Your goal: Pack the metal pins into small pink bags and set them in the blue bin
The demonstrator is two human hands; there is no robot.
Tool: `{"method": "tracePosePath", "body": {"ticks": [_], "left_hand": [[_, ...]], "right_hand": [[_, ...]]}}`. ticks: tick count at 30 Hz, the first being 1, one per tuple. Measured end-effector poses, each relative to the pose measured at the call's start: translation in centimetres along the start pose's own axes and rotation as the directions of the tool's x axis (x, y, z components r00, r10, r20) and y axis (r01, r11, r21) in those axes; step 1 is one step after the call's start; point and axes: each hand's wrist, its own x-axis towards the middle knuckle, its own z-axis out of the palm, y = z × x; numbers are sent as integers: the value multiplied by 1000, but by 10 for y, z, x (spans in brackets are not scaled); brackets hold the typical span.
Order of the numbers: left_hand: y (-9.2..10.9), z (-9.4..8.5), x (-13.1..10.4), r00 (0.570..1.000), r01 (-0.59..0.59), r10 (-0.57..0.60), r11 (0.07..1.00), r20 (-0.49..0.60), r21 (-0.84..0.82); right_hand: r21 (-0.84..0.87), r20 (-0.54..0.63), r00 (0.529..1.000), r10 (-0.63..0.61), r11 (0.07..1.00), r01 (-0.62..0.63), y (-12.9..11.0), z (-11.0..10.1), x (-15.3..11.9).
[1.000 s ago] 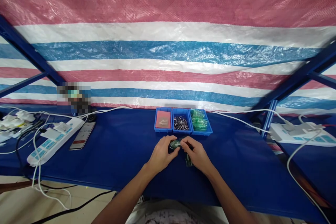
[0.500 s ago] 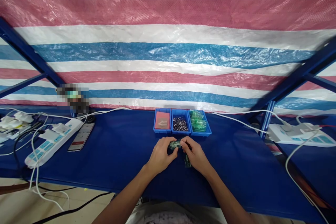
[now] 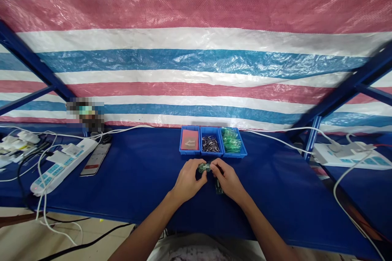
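Two bare hands are meeting at a small green packet (image 3: 204, 167) in the lower centre of the frame, just below the row of bins. The right hand (image 3: 227, 177) is pinching the packet's right end between thumb and forefinger. The left hand (image 3: 188, 180) is curving around its other end, thumb and forefinger standing apart (whether hidden fingers are gripping cannot be told). This arrangement is presumably steadying one end while leaving the other to the fingertips. Below the right hand, a dark green piece (image 3: 219, 188) is showing; whether it is joining the packet cannot be determined.

Three blue bins are standing side by side, apparently for easy reach. The left bin (image 3: 190, 152) is holding a pink sheet (image 3: 185, 135) with a pale arrow-shaped mark or piece on it. The middle bin (image 3: 212, 154) is containing many thin, dark metallic pieces (image 3: 210, 144), loosely heaped. The right bin (image 3: 235, 155) is carrying glossy green packets (image 3: 231, 143).
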Motion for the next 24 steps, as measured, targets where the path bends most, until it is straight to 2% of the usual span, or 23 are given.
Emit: {"method": "tracePosePath", "body": {"ticks": [4, 9, 17, 24], "left_hand": [[0, 0, 0, 1000, 5, -4, 1000, 5, -18], [-1, 0, 0, 999, -3, 1, 999, -46, -50], [-4, 1, 0, 998, -42, 42, 999, -42, -1], [-5, 1, -1, 999, -17, 19, 999, -47, 46]], "right_hand": [[9, 0, 1000, 17, 1000, -17, -1, -1, -1], [27, -26, 999, 39, 999, -38, 1, -2, 0], [35, -8, 1000, 14, 999, -14, -2, -2, 0], [8, 23, 1000, -21, 1000, 21, -5, -3, 0]]}}
